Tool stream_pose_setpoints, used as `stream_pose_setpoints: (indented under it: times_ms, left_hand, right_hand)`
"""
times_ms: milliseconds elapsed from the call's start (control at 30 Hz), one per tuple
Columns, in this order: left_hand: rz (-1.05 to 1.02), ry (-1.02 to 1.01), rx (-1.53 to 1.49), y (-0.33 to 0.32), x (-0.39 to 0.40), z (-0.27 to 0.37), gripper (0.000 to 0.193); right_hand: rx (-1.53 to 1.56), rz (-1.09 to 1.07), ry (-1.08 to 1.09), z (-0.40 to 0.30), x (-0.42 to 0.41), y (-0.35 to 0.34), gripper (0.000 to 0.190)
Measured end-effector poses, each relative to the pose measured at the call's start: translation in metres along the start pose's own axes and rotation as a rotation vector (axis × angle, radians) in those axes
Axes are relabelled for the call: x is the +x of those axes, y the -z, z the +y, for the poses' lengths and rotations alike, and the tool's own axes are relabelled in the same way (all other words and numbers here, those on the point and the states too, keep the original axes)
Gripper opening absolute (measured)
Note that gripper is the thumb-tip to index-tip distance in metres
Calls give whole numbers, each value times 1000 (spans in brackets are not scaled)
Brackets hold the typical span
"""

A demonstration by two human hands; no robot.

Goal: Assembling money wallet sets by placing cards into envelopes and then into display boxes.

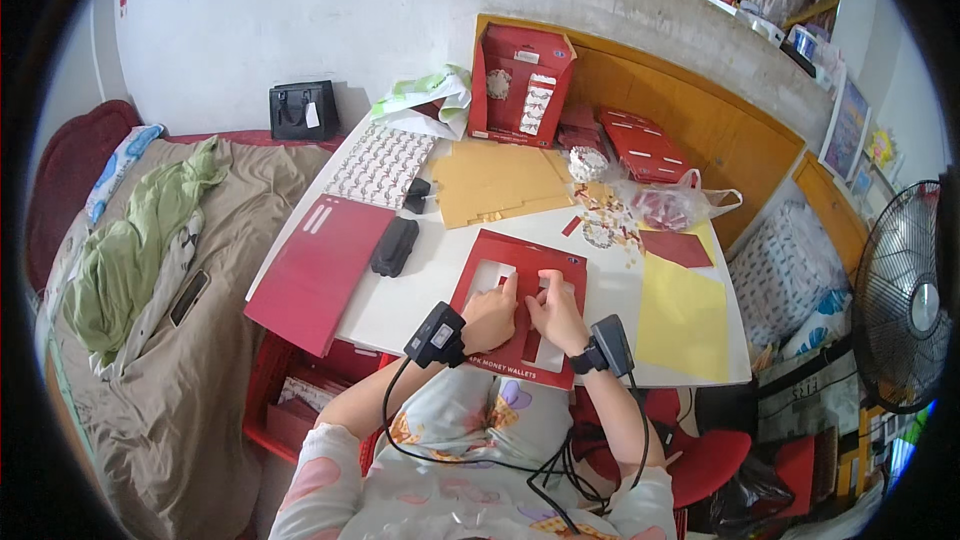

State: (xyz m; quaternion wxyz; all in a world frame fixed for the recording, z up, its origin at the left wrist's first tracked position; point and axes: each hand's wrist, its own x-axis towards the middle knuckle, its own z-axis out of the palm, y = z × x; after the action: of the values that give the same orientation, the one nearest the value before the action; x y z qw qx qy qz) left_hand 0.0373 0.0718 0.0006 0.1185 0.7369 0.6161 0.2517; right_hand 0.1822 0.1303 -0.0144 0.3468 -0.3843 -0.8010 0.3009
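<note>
Both hands rest on a red printed cardboard package (pixel 491 259) with cut-out windows, lying at the table's front edge. My left hand (pixel 491 315) is on its left half, index finger stretched forward and the other fingers curled; what is under them is hidden. On the right half lies my right hand (pixel 559 319), thumb and bent index finger apart, touching the card around its middle strip. Nothing shows clearly held in the right hand. A dark wristband and a cabled device sit at the right wrist; a similar device is at the left.
Maroon card sheets (pixel 322 270), a black pouch (pixel 394 247) and patterned sheets (pixel 380 165) lie left. Tan sheets (pixel 499 184) lie behind the package. Small stickers (pixel 604 217), a plastic bag (pixel 664 206) and yellow paper (pixel 682 319) are right. A red display box (pixel 517 37) stands behind.
</note>
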Motion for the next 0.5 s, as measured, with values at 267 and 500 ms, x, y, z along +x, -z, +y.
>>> stream_pose_setpoints:
  times_ms: [267,500]
  left_hand:
    - [-17,-124,301,-6,-4,-5,56]
    - [15,-112,357,-1,-1,0,53]
  right_hand:
    - [7,48,-51,2,-1,-15,39]
    - [-603,148,325,-16,-13,-1,20]
